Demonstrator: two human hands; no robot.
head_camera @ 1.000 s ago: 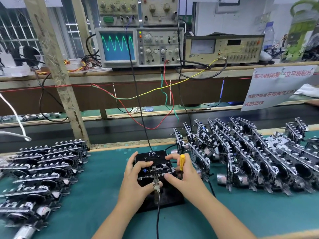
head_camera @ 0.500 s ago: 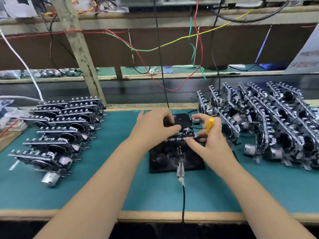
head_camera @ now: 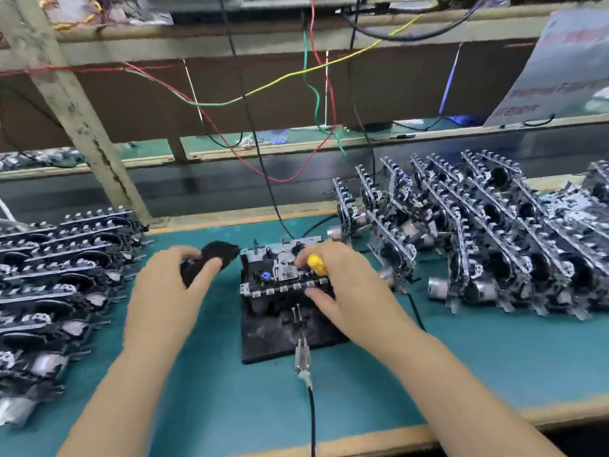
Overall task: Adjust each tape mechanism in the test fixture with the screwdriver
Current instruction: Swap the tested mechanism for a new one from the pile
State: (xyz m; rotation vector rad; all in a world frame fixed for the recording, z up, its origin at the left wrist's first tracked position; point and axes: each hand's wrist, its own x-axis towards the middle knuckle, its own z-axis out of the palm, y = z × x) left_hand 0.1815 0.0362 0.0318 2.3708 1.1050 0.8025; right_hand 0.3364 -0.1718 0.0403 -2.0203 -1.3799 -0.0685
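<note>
Teal mat: covers the table [head_camera: 494, 367], wooden edge nearest the body, bare in front of the fixture.
Probe lead: black cable with a metal clip [head_camera: 302, 354] at the near edge of the test fixture, twin pins reaching up onto it.
Test fixture: black block [head_camera: 280, 334] at centre, between both forearms, carrying one tape mechanism [head_camera: 280, 275] on its far half.
Right hand: closed round the yellow screwdriver [head_camera: 317, 263], handle poking out above the knuckles; right hand [head_camera: 342, 291] resting on the mechanism's right end, fingers on its key row.
Left hand: gripping a dark, blurred part [head_camera: 211, 258] just left of the fixture; left hand [head_camera: 171, 291] clear of the mechanism; what the part is, cannot tell.
Handling, by judgement: stiff metal-and-plastic frame, light, with thin levers and small springs likely to bend; best held by the outer frame edges, away from head and wires; screwdriver tip likely to slip off a small screw if pressed at an angle.
Left stack: mechanisms [head_camera: 56, 275] lying flat in rows, near the left forearm.
Right stack: mechanisms [head_camera: 478, 245] leaning on edge in rows, just beside the fixture.
Far shelf: loose red, green and yellow wires [head_camera: 263, 90] hanging below it.
Writing: white sign [head_camera: 566, 67] at far right, print too blurred to read; no brand legible.
</note>
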